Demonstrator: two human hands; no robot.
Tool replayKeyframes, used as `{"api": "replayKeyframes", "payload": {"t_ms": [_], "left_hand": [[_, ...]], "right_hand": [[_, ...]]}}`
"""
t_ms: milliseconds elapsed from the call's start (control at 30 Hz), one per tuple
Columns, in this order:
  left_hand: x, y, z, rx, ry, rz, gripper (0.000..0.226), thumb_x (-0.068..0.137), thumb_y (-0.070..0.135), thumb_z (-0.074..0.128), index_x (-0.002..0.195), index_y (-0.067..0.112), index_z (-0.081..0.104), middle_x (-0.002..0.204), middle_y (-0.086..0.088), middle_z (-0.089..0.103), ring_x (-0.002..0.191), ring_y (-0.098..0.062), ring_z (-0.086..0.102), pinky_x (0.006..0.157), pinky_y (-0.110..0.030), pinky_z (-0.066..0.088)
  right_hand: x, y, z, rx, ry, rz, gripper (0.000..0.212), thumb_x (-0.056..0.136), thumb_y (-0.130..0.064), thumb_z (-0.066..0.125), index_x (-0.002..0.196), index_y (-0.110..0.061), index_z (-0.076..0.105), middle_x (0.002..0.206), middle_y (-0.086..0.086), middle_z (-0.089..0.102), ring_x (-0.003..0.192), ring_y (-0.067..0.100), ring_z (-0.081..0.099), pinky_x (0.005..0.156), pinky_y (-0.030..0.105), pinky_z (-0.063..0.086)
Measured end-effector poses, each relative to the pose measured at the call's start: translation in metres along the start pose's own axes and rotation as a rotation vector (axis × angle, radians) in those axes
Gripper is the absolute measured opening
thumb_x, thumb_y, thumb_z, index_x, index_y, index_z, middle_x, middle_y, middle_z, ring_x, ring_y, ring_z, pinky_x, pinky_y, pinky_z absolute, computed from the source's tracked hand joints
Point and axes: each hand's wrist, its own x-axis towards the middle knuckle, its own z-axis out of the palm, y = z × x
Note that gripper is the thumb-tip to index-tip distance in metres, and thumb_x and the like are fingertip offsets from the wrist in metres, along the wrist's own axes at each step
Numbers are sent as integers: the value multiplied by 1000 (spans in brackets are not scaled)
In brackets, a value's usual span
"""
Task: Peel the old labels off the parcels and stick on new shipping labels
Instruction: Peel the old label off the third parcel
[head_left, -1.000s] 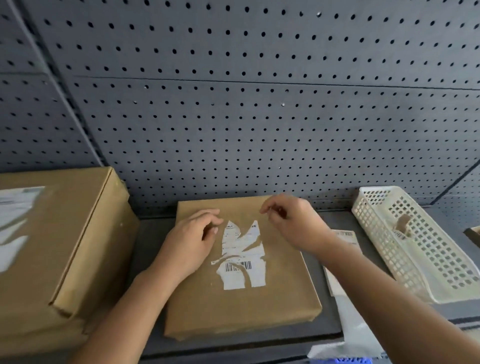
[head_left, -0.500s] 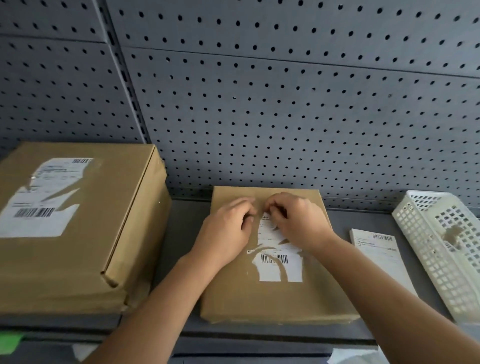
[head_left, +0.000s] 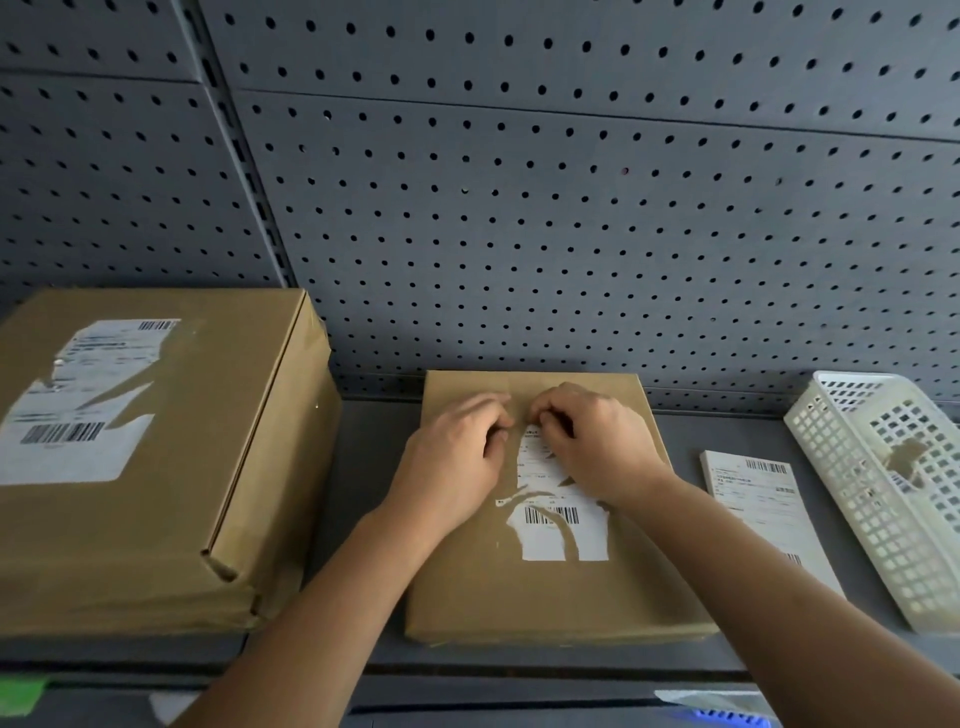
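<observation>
Where pegboard (head_left: 519, 234) backs grey shelf (head_left: 363, 467), parcel (head_left: 519, 597) lies flat.

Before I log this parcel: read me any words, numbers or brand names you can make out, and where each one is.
No text is legible.
The torn label on the flat parcel: one barcode, printed lines blurred.
The old label on the large box: two barcodes, print blurred.
The new label sheet beside the white basket: barcodes, print too small.
Cardboard and basket: no printing seen.
</observation>
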Motion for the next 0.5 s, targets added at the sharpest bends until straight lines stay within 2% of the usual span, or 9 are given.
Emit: {"api": "replayKeyframes", "payload": {"t_ms": [200, 333, 500], "left_hand": [[-1, 0, -1, -8, 8, 1, 10, 95, 17, 59, 101, 22, 65, 133, 21, 58, 115, -1, 54, 85, -27, 48], [-1, 0, -1, 4, 2, -5, 10, 96, 19, 58, 102, 22, 66, 133, 22, 58, 116, 0, 53, 84, -23, 44], [-1, 1, -2, -4, 4, -2, 12, 96, 18, 59, 104, 22, 67, 133, 21, 58, 117, 0, 53, 84, -22, 42]], "right_hand": [[0, 2, -4, 78, 17, 46, 18, 92, -19, 54, 88, -33, 65, 88, -19, 64, 69, 6, 57, 64, 27, 47], [-2, 1, 0, 16, 6, -7, 17, 92, -19, 54, 92, -30, 67, 92, -16, 64, 73, 10, 58, 67, 35, 51], [-3, 2, -6, 97, 16, 23, 18, 90, -18, 55, 88, -32, 66, 86, -18, 63, 70, 7, 57, 66, 29, 48]]}}
